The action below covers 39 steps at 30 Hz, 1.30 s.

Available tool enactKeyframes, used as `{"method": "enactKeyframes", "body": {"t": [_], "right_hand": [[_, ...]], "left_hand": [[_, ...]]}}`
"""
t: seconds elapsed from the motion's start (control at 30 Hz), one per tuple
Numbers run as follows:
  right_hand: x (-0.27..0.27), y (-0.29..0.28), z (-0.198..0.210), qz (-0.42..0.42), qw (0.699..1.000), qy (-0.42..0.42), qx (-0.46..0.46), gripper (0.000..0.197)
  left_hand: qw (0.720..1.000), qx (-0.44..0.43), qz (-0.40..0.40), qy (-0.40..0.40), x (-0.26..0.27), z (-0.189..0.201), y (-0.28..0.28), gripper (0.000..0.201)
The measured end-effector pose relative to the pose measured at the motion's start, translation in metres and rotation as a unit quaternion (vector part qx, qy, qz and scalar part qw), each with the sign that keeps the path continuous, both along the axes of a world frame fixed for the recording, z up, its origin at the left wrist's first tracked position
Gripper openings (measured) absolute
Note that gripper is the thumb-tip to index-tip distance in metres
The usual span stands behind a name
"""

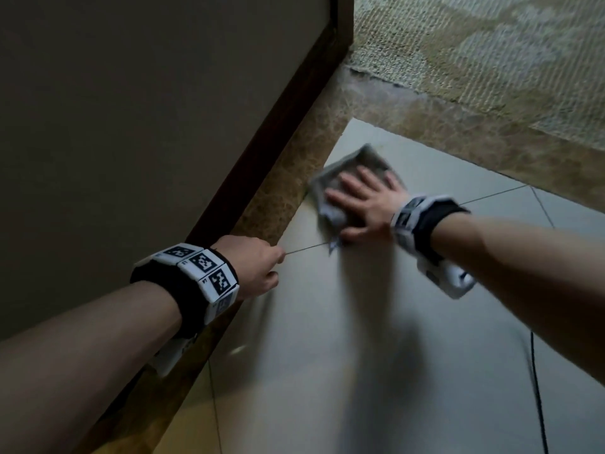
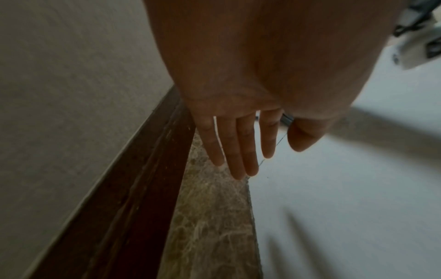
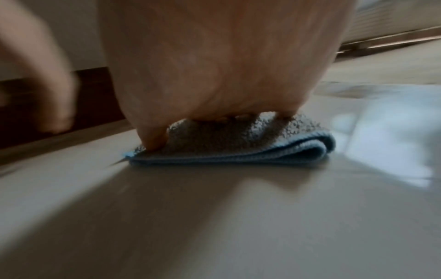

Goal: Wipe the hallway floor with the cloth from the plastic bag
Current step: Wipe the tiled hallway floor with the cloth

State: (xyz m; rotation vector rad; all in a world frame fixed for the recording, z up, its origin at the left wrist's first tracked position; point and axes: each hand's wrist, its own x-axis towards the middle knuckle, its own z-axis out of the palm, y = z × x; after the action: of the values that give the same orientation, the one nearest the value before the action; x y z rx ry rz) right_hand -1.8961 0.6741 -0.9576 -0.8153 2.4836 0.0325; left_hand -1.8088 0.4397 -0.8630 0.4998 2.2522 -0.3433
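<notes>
A folded grey-blue cloth [image 1: 366, 158] lies on the pale tiled hallway floor [image 1: 393, 322], close to the corner of the brown border strip. My right hand [image 1: 363, 204] presses flat on it with the fingers spread. In the right wrist view the palm [image 3: 214, 75] covers the cloth [image 3: 238, 143], whose folded blue edge shows at the front. My left hand [image 1: 258, 267] hovers low beside the skirting and holds nothing. Its fingers [image 2: 238, 151] hang straight in the left wrist view. The picture is blurred by motion.
A grey wall [image 1: 131, 126] with a dark wooden skirting [image 1: 262, 152] runs along the left. A brown marbled border strip [image 1: 294, 178] edges the tiles. A patterned rug [image 1: 491, 44] lies beyond, top right. A thin black cable [image 1: 537, 388] crosses the tiles at lower right.
</notes>
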Motion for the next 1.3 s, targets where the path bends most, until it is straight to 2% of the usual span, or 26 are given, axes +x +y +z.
{"method": "enactKeyframes", "body": {"t": [0.13,0.2,0.27,0.33,0.43,0.57,0.63,0.7,0.77,0.83,0.9,0.97,1.07,1.1,1.17,1.3], "right_hand": [[-0.041,0.022,-0.002,-0.201,0.979,-0.038,0.017,0.089],[-0.045,0.014,-0.006,-0.238,0.970,-0.040,0.020,0.090],[-0.042,0.000,-0.007,-0.223,0.974,-0.032,0.015,0.090],[-0.031,-0.013,-0.005,-0.138,0.990,-0.022,0.017,0.088],[0.011,-0.035,0.002,0.053,0.998,-0.014,0.028,0.090],[0.110,-0.059,0.000,0.251,0.966,-0.015,-0.064,0.084],[0.158,-0.062,-0.003,0.352,0.934,-0.046,-0.044,0.085],[0.181,-0.053,-0.002,0.394,0.916,-0.071,-0.020,0.083],[0.172,-0.038,-0.005,0.359,0.928,-0.082,-0.059,0.067],[0.148,-0.022,-0.005,0.285,0.953,-0.071,-0.075,0.061],[0.111,-0.005,-0.001,0.168,0.984,-0.044,-0.048,0.064],[0.078,0.022,0.002,0.028,0.999,-0.015,-0.007,0.063],[0.050,0.065,0.012,-0.170,0.985,-0.024,0.013,0.064],[0.054,0.073,0.011,-0.205,0.978,-0.031,0.012,0.064],[0.078,0.075,0.009,-0.202,0.978,-0.037,0.036,0.068],[0.166,0.047,0.012,-0.075,0.995,-0.047,0.040,0.077]], "left_hand": [[1.000,0.027,0.006,0.014,0.000,0.001,-0.002,0.040],[0.999,0.028,0.007,0.015,0.001,0.003,-0.007,0.040],[1.000,0.025,0.008,0.010,0.003,0.004,-0.013,0.039],[1.000,0.019,0.007,0.011,0.003,0.006,-0.019,0.036],[1.000,0.015,-0.003,0.016,0.001,0.008,-0.023,0.031],[1.000,0.010,-0.008,0.017,-0.004,0.008,-0.019,0.029],[1.000,0.005,-0.016,0.017,-0.006,0.004,-0.014,0.031],[0.999,0.007,-0.035,0.017,-0.008,-0.002,-0.006,0.035],[0.999,0.013,-0.047,0.016,-0.009,-0.006,0.003,0.037],[0.998,0.022,-0.057,0.022,-0.011,-0.009,0.012,0.037],[0.996,0.032,-0.076,0.031,-0.011,-0.010,0.021,0.038],[0.995,0.040,-0.083,0.040,-0.008,-0.010,0.027,0.040],[0.993,0.042,-0.102,0.043,-0.006,-0.011,0.032,0.041],[0.992,0.037,-0.111,0.038,-0.005,-0.012,0.032,0.041],[0.990,0.024,-0.131,0.033,-0.003,-0.014,0.034,0.042],[0.981,0.026,-0.181,0.071,-0.007,-0.013,0.053,0.040]]}}
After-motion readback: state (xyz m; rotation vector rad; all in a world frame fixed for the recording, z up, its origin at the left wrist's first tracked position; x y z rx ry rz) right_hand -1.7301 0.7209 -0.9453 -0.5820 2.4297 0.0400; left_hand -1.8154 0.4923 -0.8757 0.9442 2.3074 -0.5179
